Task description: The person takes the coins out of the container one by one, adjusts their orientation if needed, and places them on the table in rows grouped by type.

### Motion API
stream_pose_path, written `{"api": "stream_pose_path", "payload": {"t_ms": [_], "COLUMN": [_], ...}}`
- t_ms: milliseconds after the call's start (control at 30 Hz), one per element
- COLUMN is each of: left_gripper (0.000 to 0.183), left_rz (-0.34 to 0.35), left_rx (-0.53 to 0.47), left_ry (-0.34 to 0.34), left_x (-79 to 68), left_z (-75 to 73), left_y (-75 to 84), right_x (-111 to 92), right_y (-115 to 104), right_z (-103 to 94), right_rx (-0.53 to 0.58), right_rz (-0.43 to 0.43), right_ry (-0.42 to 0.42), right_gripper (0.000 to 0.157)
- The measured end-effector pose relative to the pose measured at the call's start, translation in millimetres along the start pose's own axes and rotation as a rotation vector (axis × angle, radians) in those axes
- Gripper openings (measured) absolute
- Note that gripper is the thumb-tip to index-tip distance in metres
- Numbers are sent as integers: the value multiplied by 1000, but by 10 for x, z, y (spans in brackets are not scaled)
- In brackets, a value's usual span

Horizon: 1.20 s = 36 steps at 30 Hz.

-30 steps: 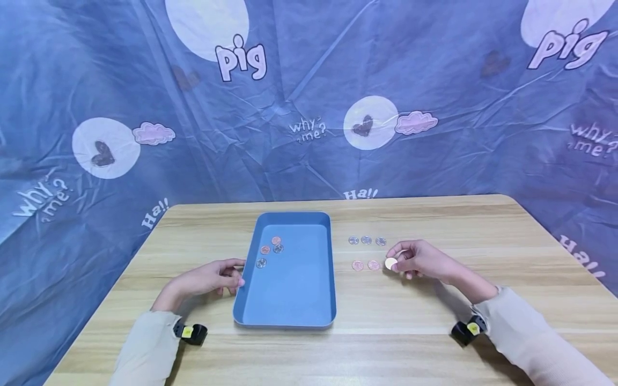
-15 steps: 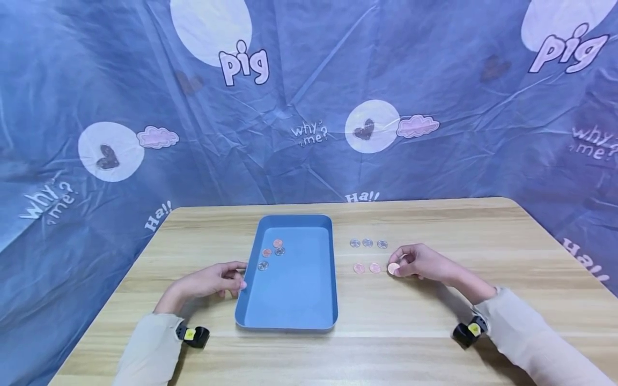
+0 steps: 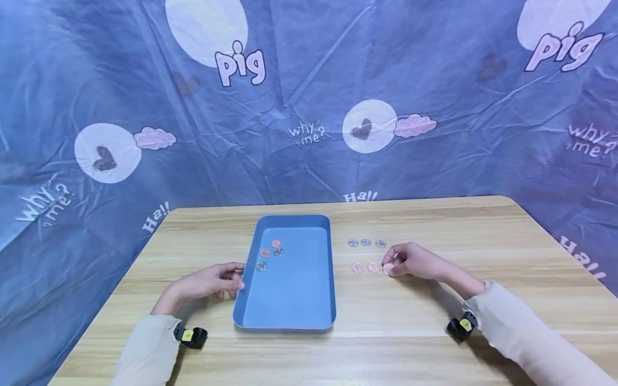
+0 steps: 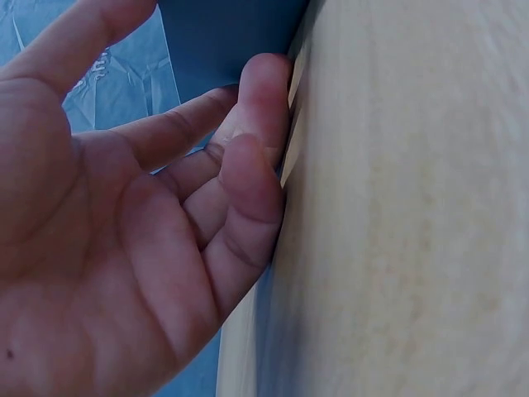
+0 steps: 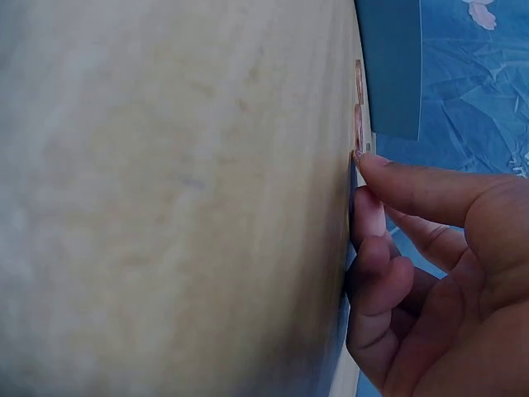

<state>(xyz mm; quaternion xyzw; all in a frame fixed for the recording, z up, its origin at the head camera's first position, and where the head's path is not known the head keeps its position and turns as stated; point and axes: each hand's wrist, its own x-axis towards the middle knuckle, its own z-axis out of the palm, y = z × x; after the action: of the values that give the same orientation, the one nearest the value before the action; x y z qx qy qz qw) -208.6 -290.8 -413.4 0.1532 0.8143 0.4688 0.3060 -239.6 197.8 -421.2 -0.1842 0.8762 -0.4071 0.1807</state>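
In the head view, my right hand [image 3: 416, 261] pinches a copper-coloured coin [image 3: 388, 269] between thumb and fingers at the table surface. That coin lines up with two more copper coins [image 3: 373, 267] to its left. The right wrist view shows the thumb and fingertips low against the wood, the held coin mostly hidden. Beside the blue tray [image 3: 289, 326], my left hand [image 3: 208, 281] rests thumb and index finger against its left wall. In the left wrist view the remaining fingers bend loosely near the table.
Behind the copper row lie several silver-coloured coins [image 3: 366, 243] in a line. Inside the tray, two copper coins [image 3: 265, 253] and two silver coins [image 3: 261, 266] lie toward the back left. A blue printed cloth [image 3: 299, 161] hangs behind the wooden table [image 3: 386, 348].
My right hand has lowered the coin and brought it slightly left, nearer the other two copper coins. My left hand stays at the tray. The head view has shifted a little.
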Motion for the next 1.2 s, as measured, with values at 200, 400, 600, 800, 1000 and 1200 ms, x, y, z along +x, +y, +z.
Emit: {"api": "stream_pose_path", "payload": {"t_ms": [200, 400, 600, 800, 1000, 1200], "left_gripper": [75, 74, 74, 75, 74, 74], "left_rz": [1, 4, 2, -4, -6, -2], "left_rx": [0, -2, -8, 1, 11, 16], "left_ry": [-2, -2, -4, -1, 7, 5], "left_x": [-3, -1, -5, 1, 0, 2], "left_z": [-2, -1, 1, 10, 11, 8], "left_y": [4, -2, 3, 3, 2, 3], "right_x": [36, 46, 51, 51, 37, 6], "right_y": [-4, -20, -22, 10, 1, -30], "right_z": [10, 19, 15, 10, 5, -10], "right_rx": [-35, -82, -85, -76, -78, -44], "right_rz": [-41, -51, -41, -29, -12, -9], "right_ry": [13, 41, 39, 36, 35, 2], "right_gripper": [23, 22, 21, 24, 22, 22]}}
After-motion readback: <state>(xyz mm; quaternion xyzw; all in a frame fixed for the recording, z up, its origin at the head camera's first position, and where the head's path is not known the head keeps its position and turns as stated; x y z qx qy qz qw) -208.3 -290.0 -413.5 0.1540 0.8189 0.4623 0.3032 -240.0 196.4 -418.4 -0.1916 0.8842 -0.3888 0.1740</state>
